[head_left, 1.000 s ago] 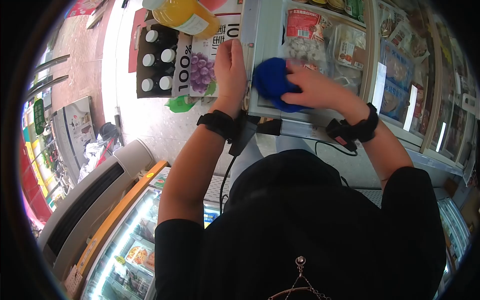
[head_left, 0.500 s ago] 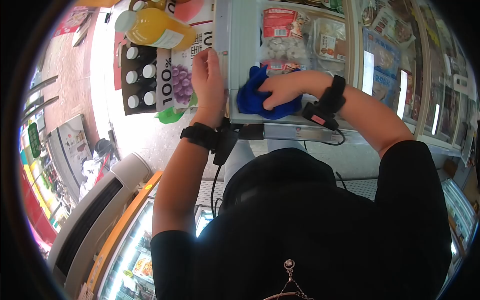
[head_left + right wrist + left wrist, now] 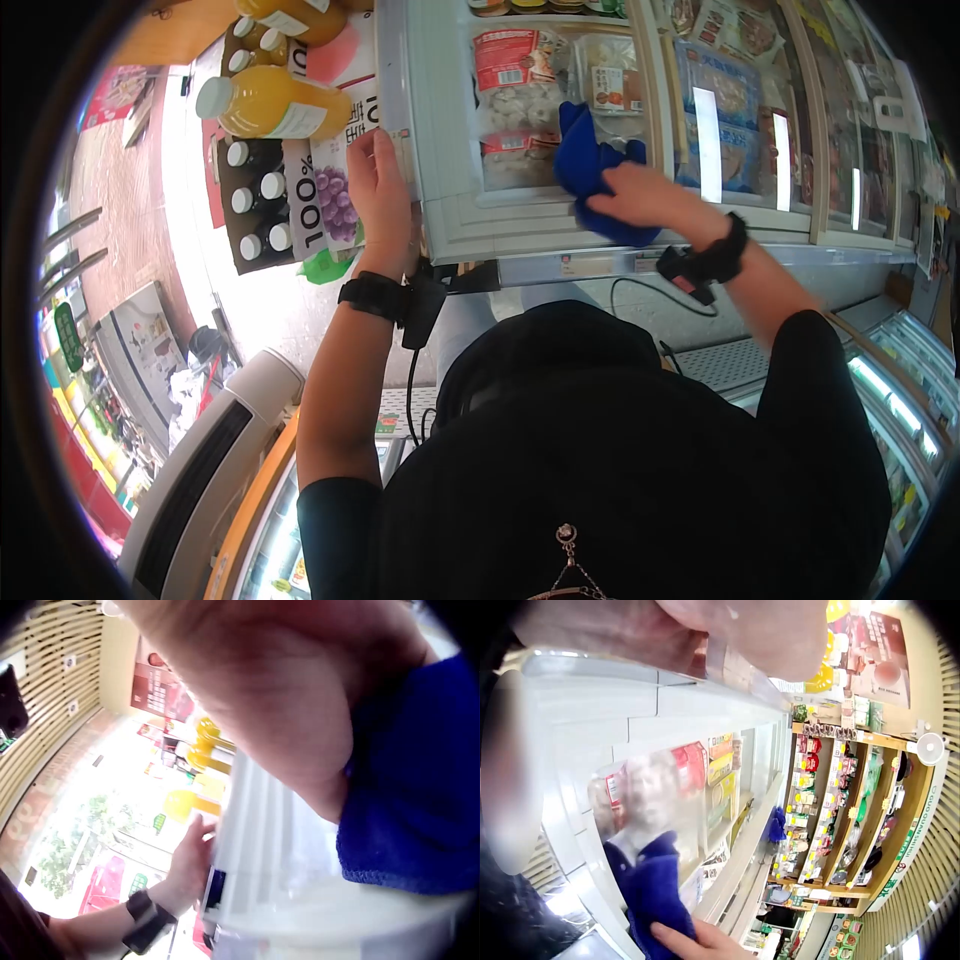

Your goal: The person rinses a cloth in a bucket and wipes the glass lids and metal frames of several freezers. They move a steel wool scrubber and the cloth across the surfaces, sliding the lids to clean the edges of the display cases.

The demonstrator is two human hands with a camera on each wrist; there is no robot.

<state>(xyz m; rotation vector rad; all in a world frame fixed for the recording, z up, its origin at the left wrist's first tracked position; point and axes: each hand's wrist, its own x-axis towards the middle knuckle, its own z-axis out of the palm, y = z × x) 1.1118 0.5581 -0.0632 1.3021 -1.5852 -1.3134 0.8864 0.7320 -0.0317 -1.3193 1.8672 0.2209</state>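
Note:
My right hand (image 3: 650,200) grips a bunched blue cloth (image 3: 585,165) over the front of a display freezer (image 3: 440,165), its thumb and fingers pressing into the fabric. The cloth overlaps the glass top and the pale front frame. Through the glass, packs of frozen food (image 3: 515,75) show beneath. At the freezer's left edge, my left hand (image 3: 380,195) rests beside a printed juice carton (image 3: 335,205), fingers loosely bent and holding nothing. In the right wrist view the cloth (image 3: 420,787) hangs below my palm.
Orange juice bottles (image 3: 275,105) lie or stand left of my left hand, near a box of dark bottles with white caps (image 3: 250,200). More freezer sections (image 3: 740,110) continue to the right. Another lit freezer (image 3: 280,530) stands behind me, and stocked shelves (image 3: 832,802) line the far side.
My right hand first pulls the cloth close along the front frame, then carries it rightward across the freezer top. My left hand stays at the freezer's left edge as the head view shifts.

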